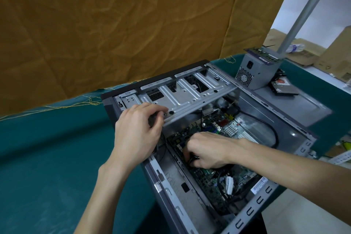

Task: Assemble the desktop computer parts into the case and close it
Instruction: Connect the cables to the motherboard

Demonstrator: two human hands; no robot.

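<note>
Teal table (47,157) — open case (296,118), hands inside

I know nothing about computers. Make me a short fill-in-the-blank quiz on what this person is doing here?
1. The right hand pinches a black connector over the green ____.
2. The left hand rests on the metal drive ____.
3. The grey power supply stands ____ the case.

Missing words: motherboard; cage; outside
</note>
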